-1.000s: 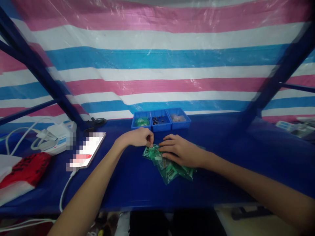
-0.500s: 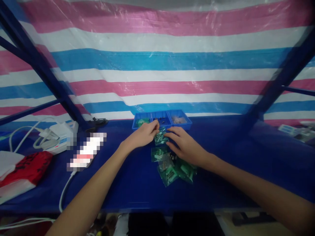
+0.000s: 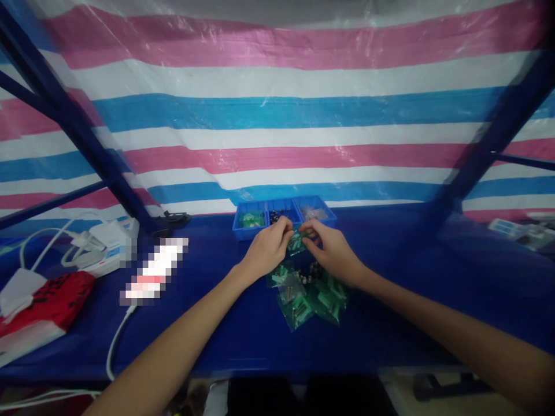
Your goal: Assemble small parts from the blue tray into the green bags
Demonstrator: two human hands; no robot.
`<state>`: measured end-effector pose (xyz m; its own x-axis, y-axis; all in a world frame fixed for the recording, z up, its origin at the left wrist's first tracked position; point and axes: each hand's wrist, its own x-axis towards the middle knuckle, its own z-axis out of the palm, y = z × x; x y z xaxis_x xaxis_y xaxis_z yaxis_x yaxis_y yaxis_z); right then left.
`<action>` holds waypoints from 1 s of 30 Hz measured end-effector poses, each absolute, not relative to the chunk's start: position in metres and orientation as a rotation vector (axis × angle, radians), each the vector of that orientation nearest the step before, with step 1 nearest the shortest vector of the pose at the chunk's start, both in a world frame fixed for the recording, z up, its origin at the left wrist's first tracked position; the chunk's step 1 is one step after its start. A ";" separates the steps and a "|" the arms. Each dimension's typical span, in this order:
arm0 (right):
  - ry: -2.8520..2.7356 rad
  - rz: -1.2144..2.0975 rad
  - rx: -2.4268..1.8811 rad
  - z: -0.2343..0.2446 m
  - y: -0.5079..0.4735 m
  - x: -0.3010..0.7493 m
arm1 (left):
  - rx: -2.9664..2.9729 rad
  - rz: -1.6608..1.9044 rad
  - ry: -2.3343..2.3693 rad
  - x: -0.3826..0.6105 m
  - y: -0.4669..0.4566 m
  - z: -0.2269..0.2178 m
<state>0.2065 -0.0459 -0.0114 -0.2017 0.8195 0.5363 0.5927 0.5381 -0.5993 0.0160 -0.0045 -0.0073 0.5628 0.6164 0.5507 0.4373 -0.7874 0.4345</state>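
Observation:
Both hands meet over the blue table, pinching one small green plastic bag [image 3: 297,242] between them. My left hand [image 3: 266,248] grips its left edge and my right hand [image 3: 332,249] grips its right edge, fingers closed. The bag is lifted a little, just in front of a blue tray with three compartments [image 3: 243,232]. Below the hands lies a loose pile of similar green bags [image 3: 306,297] holding small metal parts.
The tray's compartments hold green, dark and pale small parts. A phone [image 3: 152,271] on a white cable lies at left, beside a white power strip [image 3: 102,248] and a red and white bag [image 3: 41,306]. Blue frame posts rise at both sides before a striped tarp.
My left hand lifted one green bag off the pile toward the tray. My right hand left the pile and took hold of the bag's other edge.

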 end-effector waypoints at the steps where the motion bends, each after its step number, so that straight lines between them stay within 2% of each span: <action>1: -1.887 0.352 -1.152 -0.012 -0.045 0.207 | 2.563 1.053 0.875 0.016 -0.004 -0.008; 19: -1.522 0.741 -1.075 -0.019 -0.030 0.216 | 2.745 1.054 0.914 0.012 0.000 -0.011; 30: -1.510 0.924 -1.052 -0.017 -0.036 0.211 | 2.801 1.058 0.938 0.008 0.004 -0.011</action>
<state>0.2112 -0.0361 -0.0167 -0.0854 0.9466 0.3110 0.1539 0.3209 -0.9345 0.0081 0.0037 -0.0114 0.5941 0.5349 0.6008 0.5325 -0.8213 0.2047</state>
